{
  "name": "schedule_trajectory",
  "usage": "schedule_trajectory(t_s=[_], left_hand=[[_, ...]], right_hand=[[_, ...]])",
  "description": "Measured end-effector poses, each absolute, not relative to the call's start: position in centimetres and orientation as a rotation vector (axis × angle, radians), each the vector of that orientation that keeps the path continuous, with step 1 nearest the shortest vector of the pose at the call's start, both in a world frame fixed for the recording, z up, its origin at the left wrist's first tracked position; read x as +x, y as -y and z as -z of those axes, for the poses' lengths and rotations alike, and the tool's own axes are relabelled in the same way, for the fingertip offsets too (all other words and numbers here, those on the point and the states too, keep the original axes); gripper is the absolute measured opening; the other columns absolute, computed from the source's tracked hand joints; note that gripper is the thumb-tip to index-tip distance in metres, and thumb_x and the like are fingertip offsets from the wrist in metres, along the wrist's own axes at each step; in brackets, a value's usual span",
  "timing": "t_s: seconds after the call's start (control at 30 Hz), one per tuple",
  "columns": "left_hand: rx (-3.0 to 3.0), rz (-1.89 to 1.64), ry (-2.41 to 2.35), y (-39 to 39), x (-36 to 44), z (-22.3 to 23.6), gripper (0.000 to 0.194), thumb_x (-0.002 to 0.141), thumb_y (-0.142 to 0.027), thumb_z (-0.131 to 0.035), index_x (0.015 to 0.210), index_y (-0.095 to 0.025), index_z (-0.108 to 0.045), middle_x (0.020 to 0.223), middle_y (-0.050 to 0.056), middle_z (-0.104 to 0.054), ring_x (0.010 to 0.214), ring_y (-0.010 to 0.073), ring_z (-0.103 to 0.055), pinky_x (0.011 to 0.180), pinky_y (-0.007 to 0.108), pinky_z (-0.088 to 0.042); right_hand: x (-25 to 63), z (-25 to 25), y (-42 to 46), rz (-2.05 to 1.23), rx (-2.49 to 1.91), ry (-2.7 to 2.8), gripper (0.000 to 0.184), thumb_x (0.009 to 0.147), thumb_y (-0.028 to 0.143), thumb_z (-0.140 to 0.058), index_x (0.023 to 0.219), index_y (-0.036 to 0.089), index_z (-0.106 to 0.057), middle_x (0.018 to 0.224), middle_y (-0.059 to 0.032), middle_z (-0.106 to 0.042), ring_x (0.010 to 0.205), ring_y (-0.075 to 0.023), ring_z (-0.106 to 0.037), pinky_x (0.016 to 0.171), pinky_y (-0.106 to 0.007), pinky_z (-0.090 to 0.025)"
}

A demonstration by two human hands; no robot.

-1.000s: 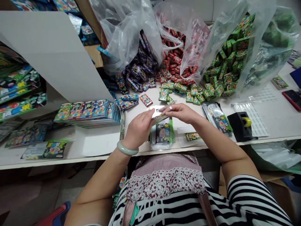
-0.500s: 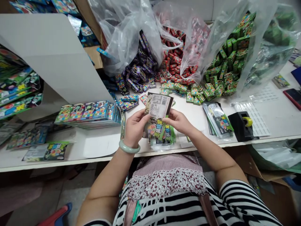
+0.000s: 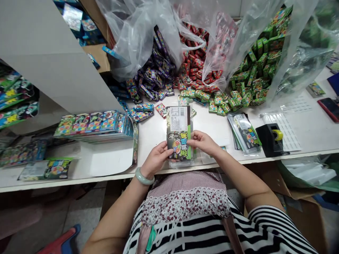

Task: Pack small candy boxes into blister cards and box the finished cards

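Both hands hold one folded printed card, black and green with a white label panel on its upper half, flat above the near table edge. My left hand pinches its lower left side and wears a pale green bangle. My right hand pinches its lower right side. Under the card lies a small stack of clear sleeves, partly hidden by it.
Three clear plastic bags at the back spill small packets: purple, red, green. A row of packed cards lies left. A black tape dispenser and a pile of printed cards sit right. A phone lies far right.
The card was raised and tilted up between both hands. It has since come down toward the table edge and now faces flat, with both hands lower and nearer my body.
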State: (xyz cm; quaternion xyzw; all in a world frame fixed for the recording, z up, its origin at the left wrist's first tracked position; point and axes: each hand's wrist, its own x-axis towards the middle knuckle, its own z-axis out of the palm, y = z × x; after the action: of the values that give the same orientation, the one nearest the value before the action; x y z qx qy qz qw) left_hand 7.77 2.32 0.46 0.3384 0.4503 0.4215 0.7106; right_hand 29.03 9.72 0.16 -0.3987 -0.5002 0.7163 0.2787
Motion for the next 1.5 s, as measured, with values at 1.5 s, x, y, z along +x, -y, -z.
schedule_trajectory(t_s=[1.5], left_hand=[[1.301,-1.34,-1.278,-4.8,9.6,-4.5,0.009,0.075,-0.022,-0.076,0.078,-0.018,-0.069,0.075,0.001,-0.068,0.068,0.011,-0.063,0.062,0.023,-0.053]], right_hand=[[29.1,-4.5,-9.8,-1.495,-1.013,1.678,0.018,0.079,0.036,-0.068,0.081,0.02,-0.06,0.076,0.0017,-0.061,0.066,-0.0101,-0.053,0.06,-0.028,-0.044]])
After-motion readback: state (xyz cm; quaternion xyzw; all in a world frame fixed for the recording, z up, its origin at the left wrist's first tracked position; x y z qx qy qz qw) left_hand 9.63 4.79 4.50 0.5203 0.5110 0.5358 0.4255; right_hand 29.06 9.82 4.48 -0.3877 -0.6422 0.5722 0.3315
